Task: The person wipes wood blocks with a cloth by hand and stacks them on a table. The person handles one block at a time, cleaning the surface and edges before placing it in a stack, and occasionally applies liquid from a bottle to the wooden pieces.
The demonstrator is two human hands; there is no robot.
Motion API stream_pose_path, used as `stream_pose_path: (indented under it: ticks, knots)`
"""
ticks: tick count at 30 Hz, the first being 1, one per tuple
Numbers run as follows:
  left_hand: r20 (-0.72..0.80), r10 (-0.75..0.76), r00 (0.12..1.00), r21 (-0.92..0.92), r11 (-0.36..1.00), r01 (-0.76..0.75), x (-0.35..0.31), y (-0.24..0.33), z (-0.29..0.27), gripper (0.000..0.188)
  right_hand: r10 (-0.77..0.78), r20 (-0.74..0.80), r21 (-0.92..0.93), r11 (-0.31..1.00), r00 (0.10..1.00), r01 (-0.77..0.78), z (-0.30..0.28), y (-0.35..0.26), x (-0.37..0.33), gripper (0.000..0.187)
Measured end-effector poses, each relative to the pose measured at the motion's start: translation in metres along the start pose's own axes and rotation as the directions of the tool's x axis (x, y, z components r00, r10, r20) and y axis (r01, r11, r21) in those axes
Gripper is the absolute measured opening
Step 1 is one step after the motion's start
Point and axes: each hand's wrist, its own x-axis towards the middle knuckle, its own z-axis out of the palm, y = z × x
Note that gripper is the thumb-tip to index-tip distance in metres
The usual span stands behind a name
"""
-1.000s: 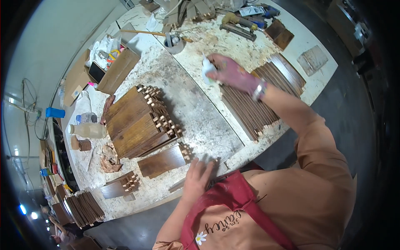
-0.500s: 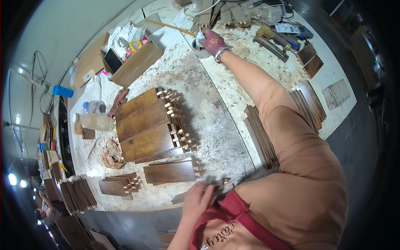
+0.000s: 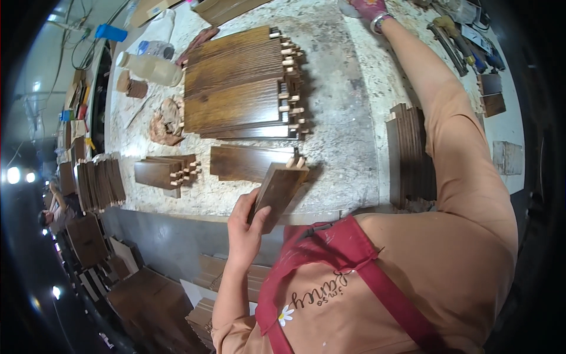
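My left hand (image 3: 246, 221) is closed around a short dark-brown wooden board (image 3: 282, 192), lifted and tilted over the near table edge. Pale dowels (image 3: 296, 162) stick out of the board's far end. At the top edge my right hand (image 3: 367, 7), in a pink patterned glove, is partly cut off by the picture. A bit of a small white bottle (image 3: 348, 8) shows at its fingers. Beyond the held board lies a flat brown board (image 3: 244, 162), and farther back a stack of wider brown panels (image 3: 233, 76) with dowels along its right side.
Short doweled boards (image 3: 156, 172) and upright slats (image 3: 101, 183) stand at the left. More dark slats (image 3: 407, 156) are stacked beneath my right arm. A cloudy plastic bottle (image 3: 150, 68) lies beside the panels. Nail guns (image 3: 454, 47) rest at the far right. Cardboard boxes (image 3: 144, 301) stand below.
My left hand has raised a doweled board from the near table edge. The view has shifted, so the table sits higher and my right hand is near the top edge.
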Motion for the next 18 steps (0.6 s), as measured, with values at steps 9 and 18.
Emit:
stream_pose_path:
  ticks: [9,18]
  knots:
    - [0.027,-0.128,0.991,-0.392,0.911,0.129,-0.013,-0.002,-0.005,0.053,-0.168,0.196,0.611,0.792,0.966,0.014,-0.124,-0.091,-0.039,0.031]
    - [0.049,0.031,0.998,-0.390,0.921,-0.010,-0.016,-0.008,-0.020,0.072,-0.506,0.739,0.648,0.715,0.445,-0.262,-0.209,-0.193,-0.220,0.077]
